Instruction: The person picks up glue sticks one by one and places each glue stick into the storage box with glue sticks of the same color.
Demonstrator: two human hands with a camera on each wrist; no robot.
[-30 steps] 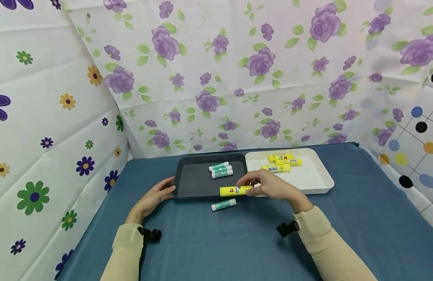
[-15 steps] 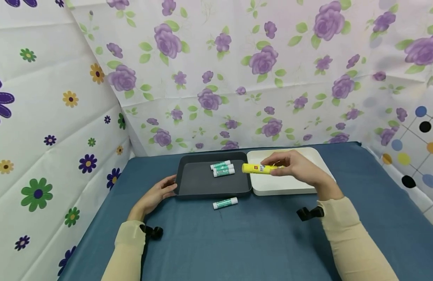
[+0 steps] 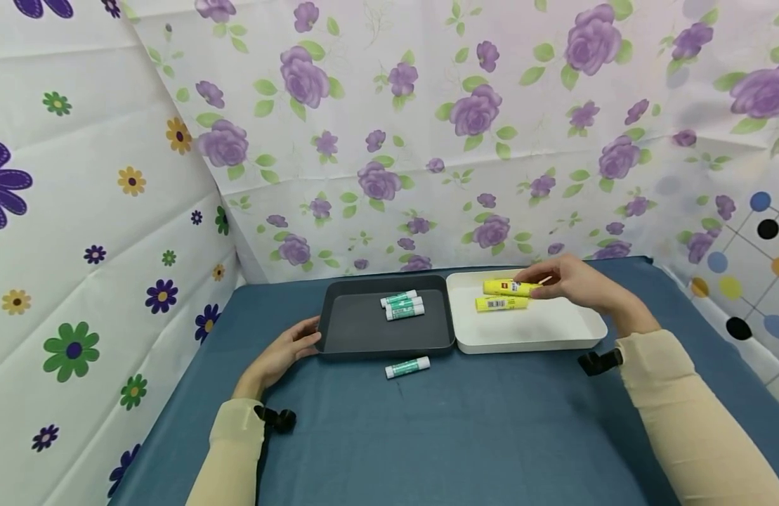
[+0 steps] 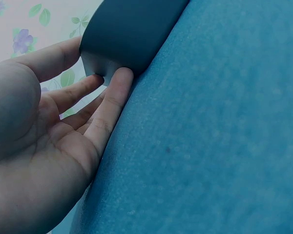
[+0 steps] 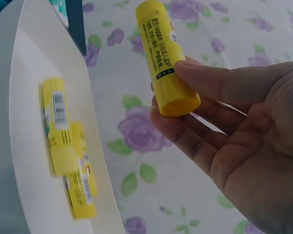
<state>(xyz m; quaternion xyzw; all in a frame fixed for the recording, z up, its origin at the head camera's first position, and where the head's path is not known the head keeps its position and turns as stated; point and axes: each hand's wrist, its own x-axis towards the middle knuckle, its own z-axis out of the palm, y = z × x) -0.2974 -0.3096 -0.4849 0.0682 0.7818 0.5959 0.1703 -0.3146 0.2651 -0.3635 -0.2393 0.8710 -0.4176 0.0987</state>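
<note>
My right hand [image 3: 575,281] pinches a yellow glue stick [image 5: 166,63] between thumb and fingers, above the white tray [image 3: 572,330]. Below it in that tray lie more yellow glue sticks; the nearest glue stick [image 3: 501,303] shows a barcode, and another glue stick [image 5: 83,195] is partly covered by it in the right wrist view. With fairly straight fingers, my left hand [image 3: 286,353] touches the left side of the dark grey tray [image 3: 348,330]. Three green-and-white glue sticks [image 3: 403,305] lie together in the grey tray.
One green-and-white glue stick [image 3: 407,367] lies on the blue cloth [image 3: 427,436] in front of the grey tray. The two trays stand side by side, edges close. Behind them hangs a flowered curtain [image 3: 376,140].
My right hand has carried the yellow glue stick from over the grey tray's front right corner, right and back, to over the white tray. My left hand stays at the grey tray.
</note>
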